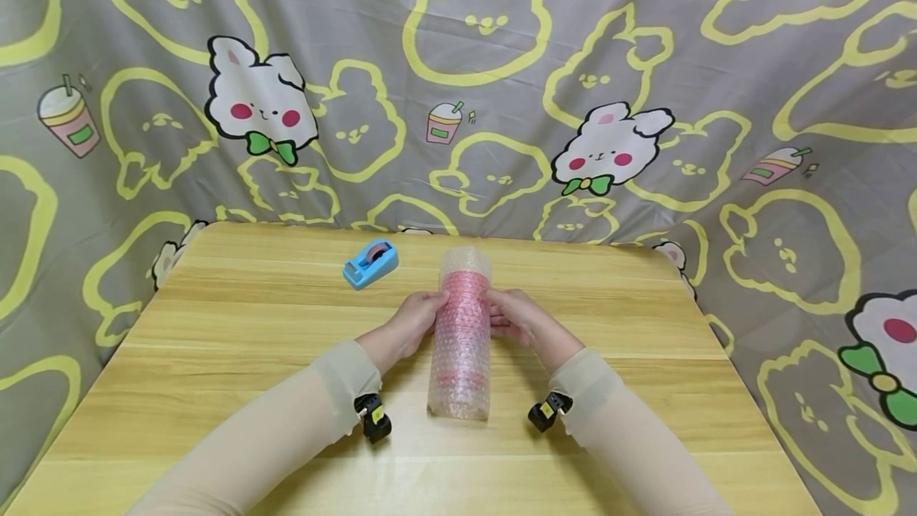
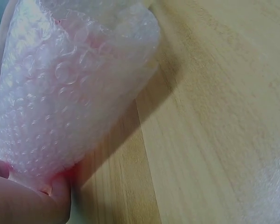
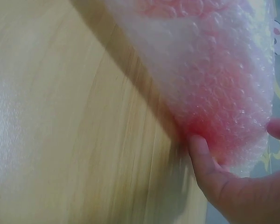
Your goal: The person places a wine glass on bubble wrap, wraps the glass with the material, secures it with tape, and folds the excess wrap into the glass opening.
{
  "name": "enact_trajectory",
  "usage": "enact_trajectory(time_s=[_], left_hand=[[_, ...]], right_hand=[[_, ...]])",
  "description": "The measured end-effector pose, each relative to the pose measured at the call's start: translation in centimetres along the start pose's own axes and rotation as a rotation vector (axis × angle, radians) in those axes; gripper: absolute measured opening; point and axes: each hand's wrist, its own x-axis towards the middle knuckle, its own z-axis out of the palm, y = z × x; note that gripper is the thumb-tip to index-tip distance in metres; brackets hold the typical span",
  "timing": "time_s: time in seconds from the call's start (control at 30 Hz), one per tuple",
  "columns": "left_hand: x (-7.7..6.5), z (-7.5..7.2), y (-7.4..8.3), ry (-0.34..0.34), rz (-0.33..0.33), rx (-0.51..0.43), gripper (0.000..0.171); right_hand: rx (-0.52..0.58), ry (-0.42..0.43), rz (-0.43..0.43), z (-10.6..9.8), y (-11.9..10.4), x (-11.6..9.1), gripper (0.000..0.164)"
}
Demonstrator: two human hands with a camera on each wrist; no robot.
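A tall bubble-wrapped cylinder (image 1: 462,349) is between my two hands, with pink-red showing through the clear wrap. My left hand (image 1: 415,323) grips its left side, and my right hand (image 1: 517,317) grips the right side at about the same height. In the left wrist view the wrap (image 2: 60,98) has a loose, crumpled edge at its end, and the left thumb (image 2: 60,196) presses into it lower down. The right wrist view has the right thumb (image 3: 203,158) against a red patch of the wrapped cylinder (image 3: 210,93), a finger on its other side. What the wrap encloses is mostly hidden.
A blue tape dispenser (image 1: 371,263) with a roll of tape stands on the wooden table (image 1: 251,325), beyond my left hand. Behind and beside the table hangs a grey curtain (image 1: 380,30) with cartoon animals. A small black camera is strapped at each wrist.
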Motion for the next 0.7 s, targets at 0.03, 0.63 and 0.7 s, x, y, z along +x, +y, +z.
enact_trajectory(time_s=[0.03,0.63,0.7], left_hand=[[0.0,0.0,0.0,0.003,-0.002,0.000,0.045],[0.0,0.1,-0.2,0.062,0.013,0.029,0.046],[-0.1,0.2,-0.3,0.071,0.014,0.025,0.046]], right_hand=[[-0.008,0.000,0.005,-0.1,0.0,0.1,0.024],[-0.001,0.002,-0.049,-0.9,0.7,1.3,0.016],[0.001,0.002,-0.065,-0.5,0.1,0.6,0.013]])
